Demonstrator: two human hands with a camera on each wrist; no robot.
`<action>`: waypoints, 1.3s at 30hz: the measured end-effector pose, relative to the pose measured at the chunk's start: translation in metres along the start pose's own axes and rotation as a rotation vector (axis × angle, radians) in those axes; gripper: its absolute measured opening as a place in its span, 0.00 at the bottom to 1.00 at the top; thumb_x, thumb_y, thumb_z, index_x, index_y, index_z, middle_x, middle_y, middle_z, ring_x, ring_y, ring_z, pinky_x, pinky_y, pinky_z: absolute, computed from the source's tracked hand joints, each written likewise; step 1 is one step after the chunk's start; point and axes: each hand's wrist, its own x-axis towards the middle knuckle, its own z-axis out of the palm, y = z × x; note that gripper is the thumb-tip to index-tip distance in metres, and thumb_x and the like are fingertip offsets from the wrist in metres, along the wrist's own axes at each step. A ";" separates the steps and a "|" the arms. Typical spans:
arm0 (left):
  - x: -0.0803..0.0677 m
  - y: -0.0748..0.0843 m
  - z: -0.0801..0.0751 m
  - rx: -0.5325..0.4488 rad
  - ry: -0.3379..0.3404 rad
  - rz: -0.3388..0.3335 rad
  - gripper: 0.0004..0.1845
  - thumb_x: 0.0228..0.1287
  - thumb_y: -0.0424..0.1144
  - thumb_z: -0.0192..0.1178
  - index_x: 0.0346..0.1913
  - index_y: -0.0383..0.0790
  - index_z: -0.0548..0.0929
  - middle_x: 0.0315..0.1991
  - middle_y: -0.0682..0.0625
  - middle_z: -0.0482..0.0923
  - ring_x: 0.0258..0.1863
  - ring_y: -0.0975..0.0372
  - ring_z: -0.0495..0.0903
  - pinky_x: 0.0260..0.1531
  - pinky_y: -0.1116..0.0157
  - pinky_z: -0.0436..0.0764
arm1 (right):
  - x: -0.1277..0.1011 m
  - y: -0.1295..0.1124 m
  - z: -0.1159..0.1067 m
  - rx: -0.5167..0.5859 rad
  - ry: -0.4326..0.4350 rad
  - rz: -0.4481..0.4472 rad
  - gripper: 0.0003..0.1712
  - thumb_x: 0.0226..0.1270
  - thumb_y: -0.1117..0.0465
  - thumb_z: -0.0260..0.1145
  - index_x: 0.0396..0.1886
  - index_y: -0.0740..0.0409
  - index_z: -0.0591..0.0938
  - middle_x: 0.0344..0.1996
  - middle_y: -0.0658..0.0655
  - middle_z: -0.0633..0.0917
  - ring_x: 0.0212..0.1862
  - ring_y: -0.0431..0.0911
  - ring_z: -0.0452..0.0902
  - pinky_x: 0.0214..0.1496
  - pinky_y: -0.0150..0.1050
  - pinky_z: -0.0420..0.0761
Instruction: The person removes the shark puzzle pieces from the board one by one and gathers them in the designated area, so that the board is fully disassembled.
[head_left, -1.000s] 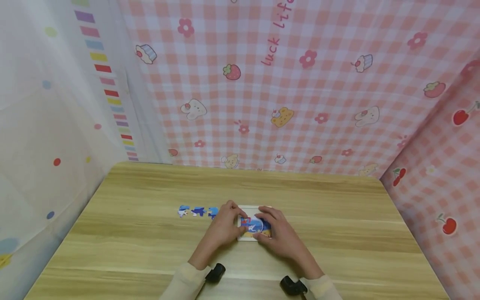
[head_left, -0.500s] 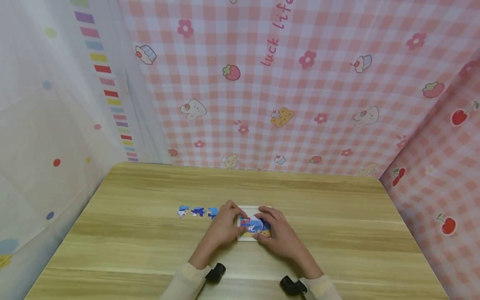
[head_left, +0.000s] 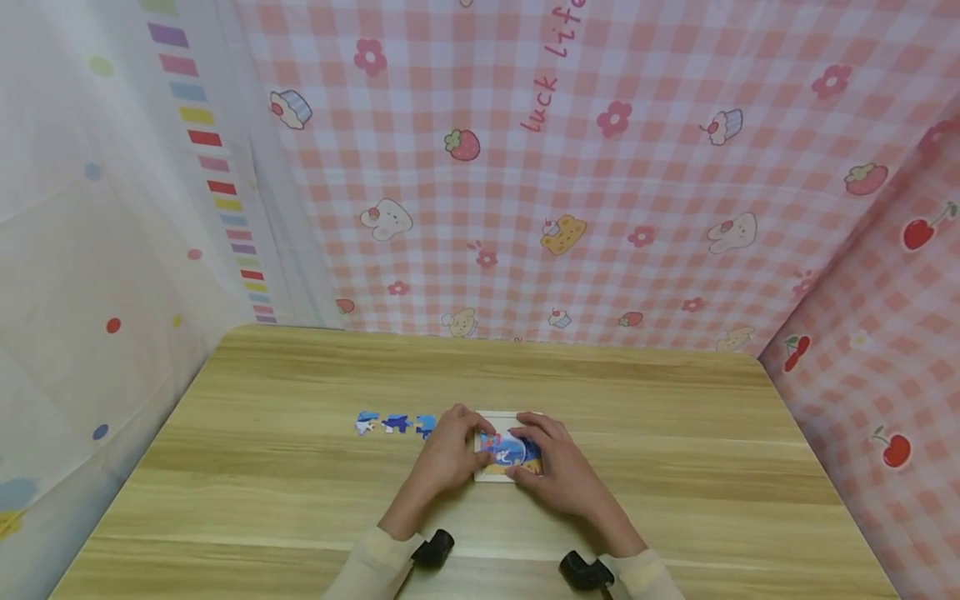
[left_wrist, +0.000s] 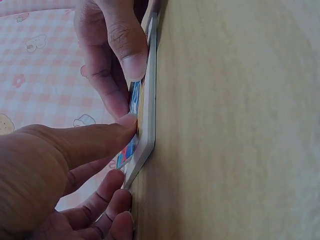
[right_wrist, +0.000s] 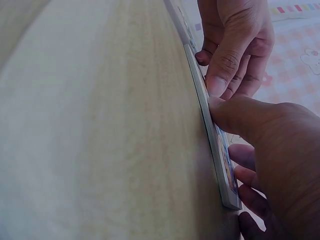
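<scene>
A white-framed jigsaw puzzle board (head_left: 499,416) lies flat on the table, partly filled with a blue, red and sandy picture. My left hand (head_left: 447,450) is at its left side, thumb and index finger pinching a puzzle piece (head_left: 491,442) in the picture. In the left wrist view, that thumb (left_wrist: 107,142) bears on the picture near the frame. My right hand (head_left: 562,467) spans the right part of the board, thumb at the lower side and fingers at the upper, holding it. The palms hide some of the frame.
Several loose blue-and-white jigsaw pieces (head_left: 396,423) lie in a row left of the board; the left hand partly covers the rightmost one. The wooden table (head_left: 300,517) meets a pink checked cloth (head_left: 465,208) at the back, with more cloth on both sides.
My left hand and wrist have shifted very slightly at the puzzle piece. The right hand, the board and the loose pieces stay in place.
</scene>
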 end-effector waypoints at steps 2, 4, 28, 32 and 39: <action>0.000 0.000 0.000 -0.002 0.005 0.007 0.14 0.53 0.36 0.77 0.43 0.45 0.87 0.37 0.49 0.74 0.36 0.61 0.68 0.37 0.65 0.68 | 0.000 0.000 0.000 0.002 -0.002 0.003 0.31 0.63 0.51 0.76 0.64 0.54 0.80 0.73 0.54 0.72 0.76 0.55 0.63 0.75 0.56 0.68; 0.001 0.000 0.001 -0.005 0.012 0.015 0.14 0.53 0.35 0.77 0.42 0.46 0.87 0.34 0.49 0.73 0.34 0.61 0.67 0.35 0.66 0.67 | 0.000 0.001 0.000 0.002 -0.002 0.002 0.31 0.63 0.51 0.76 0.64 0.54 0.80 0.73 0.54 0.72 0.76 0.54 0.63 0.75 0.56 0.68; -0.006 -0.013 -0.016 -0.396 0.102 -0.014 0.07 0.59 0.25 0.70 0.37 0.37 0.85 0.31 0.48 0.85 0.31 0.65 0.81 0.34 0.71 0.82 | 0.000 0.001 0.000 0.023 0.001 0.021 0.31 0.62 0.51 0.77 0.63 0.54 0.81 0.73 0.54 0.72 0.76 0.55 0.63 0.76 0.57 0.66; -0.010 -0.019 -0.026 -0.399 0.129 -0.034 0.07 0.59 0.25 0.70 0.36 0.39 0.86 0.31 0.49 0.84 0.31 0.65 0.81 0.34 0.72 0.81 | 0.000 0.001 0.000 0.022 0.004 0.023 0.30 0.62 0.51 0.77 0.63 0.54 0.81 0.73 0.54 0.72 0.76 0.55 0.63 0.76 0.57 0.66; -0.021 -0.033 -0.045 -0.397 0.163 -0.103 0.08 0.60 0.24 0.67 0.37 0.40 0.87 0.31 0.47 0.83 0.32 0.63 0.80 0.34 0.72 0.79 | -0.001 0.001 0.000 0.031 -0.009 0.024 0.31 0.62 0.52 0.76 0.64 0.54 0.81 0.74 0.54 0.71 0.77 0.55 0.61 0.77 0.57 0.65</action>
